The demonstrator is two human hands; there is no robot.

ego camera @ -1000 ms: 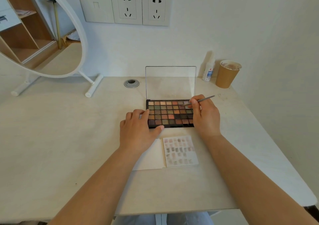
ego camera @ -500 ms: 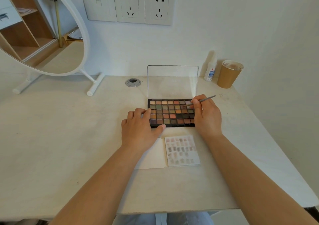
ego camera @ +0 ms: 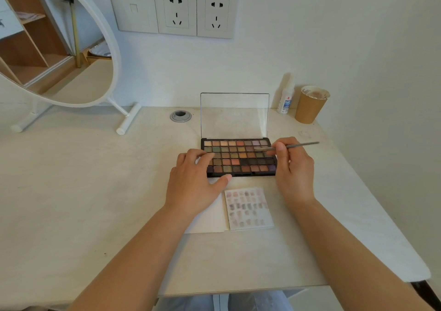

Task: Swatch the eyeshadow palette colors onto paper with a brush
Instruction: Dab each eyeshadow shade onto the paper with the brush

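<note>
Palette (ego camera: pixel 239 158) under left hand (ego camera: pixel 194 182); brush (ego camera: pixel 292 146) in right hand (ego camera: pixel 294 170)

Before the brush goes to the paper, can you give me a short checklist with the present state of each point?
1. Right hand grips the brush: ok.
2. Brush tip rests on a pan of the palette: ok.
3. Pigment loaded on the tip: cannot tell.
4. Left hand steadies the palette's left end: ok.
5. Swatch paper lies flat, uncovered: ok.
6. Free space at the paper's bottom right: ok.
</note>
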